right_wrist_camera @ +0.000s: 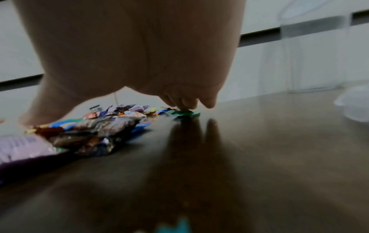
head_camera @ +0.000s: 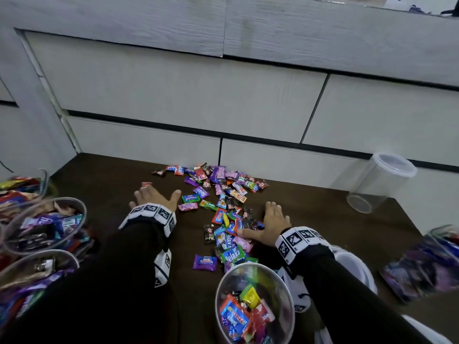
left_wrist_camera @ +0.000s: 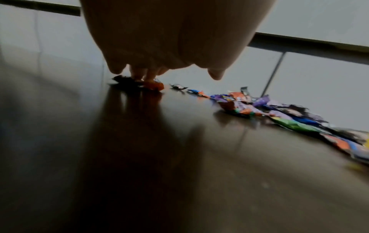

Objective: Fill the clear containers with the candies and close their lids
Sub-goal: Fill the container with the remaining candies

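Open container point(head_camera: 254, 304) nearest; wrist views alone show left hand point(left_wrist_camera: 139, 47), right hand point(right_wrist_camera: 139, 55) fingertips pressing candies point(head_camera: 218, 197)

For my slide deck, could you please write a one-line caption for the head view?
Both hands, left hand and right hand, flank scattered wrapped candies on a dark table, open container nearby.
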Demonstrator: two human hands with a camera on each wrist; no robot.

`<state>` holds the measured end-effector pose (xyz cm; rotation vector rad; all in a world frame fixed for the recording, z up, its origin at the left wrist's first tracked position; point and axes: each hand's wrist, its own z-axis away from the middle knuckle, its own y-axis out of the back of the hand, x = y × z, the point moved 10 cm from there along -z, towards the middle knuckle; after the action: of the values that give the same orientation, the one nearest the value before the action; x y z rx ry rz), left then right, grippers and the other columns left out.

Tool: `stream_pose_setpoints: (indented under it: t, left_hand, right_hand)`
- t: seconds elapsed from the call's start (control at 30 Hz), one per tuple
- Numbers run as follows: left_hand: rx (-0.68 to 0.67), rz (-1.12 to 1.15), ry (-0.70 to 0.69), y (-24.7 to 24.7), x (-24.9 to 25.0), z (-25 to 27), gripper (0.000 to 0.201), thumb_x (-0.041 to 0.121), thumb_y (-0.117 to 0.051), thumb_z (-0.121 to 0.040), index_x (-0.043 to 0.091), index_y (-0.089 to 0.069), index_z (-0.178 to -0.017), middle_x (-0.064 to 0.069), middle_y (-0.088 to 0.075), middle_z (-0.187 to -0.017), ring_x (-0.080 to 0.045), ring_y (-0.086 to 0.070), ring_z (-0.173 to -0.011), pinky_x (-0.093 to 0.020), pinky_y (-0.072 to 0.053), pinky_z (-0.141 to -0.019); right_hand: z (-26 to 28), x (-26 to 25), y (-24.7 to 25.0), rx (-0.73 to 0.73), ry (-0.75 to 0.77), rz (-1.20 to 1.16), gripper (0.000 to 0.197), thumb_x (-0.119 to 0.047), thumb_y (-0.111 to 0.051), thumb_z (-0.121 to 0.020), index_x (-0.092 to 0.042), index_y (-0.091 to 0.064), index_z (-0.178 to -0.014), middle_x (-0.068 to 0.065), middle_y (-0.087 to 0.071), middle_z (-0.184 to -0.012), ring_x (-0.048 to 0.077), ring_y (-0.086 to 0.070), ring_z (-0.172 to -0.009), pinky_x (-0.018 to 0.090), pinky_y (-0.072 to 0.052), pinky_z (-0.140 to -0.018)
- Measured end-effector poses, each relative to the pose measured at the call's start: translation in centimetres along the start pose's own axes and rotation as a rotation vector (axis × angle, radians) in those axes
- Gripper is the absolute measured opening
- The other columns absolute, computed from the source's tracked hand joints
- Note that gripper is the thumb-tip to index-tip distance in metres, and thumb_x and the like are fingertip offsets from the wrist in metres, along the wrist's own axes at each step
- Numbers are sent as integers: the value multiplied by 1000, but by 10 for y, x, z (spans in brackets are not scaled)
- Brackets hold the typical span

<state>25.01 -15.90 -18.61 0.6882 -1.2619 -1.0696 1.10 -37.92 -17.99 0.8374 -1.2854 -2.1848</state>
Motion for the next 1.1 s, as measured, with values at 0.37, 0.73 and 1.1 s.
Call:
stream_pose_setpoints:
  t: [0.37,0.73,1.1]
  left_hand:
    - [-542,158,-628,-55,78,109,121,55,-76,-72,19,4,-155,-10,-10,-161,-27,-18,-147,-45,-24,-118]
    - [-188,-615,-925,-91,82,141,115,69,-64,-73,23,3,-154,-2,2,-162,-26,-17,-142,-41,-27,-107]
    - [-338,-440,-880,-74,100,150,46,31,-51,-99,9,-33,-135,-15,-32,-137,-36,-44,-122,-46,-42,-98]
  right_hand:
    - [30,-74,-26,-138,426,309,131,-67,-74,-60,-28,13,-149,2,15,-158,28,8,-146,54,-7,-117]
    - [30,-61,-18,29,375,369,99,-67,-61,-73,-20,-16,-148,11,-26,-140,30,-31,-126,45,-41,-100]
    - [23,-63,-21,-80,415,231,54,-27,-58,-91,-14,-33,-136,18,-37,-128,38,-52,-112,41,-42,-89]
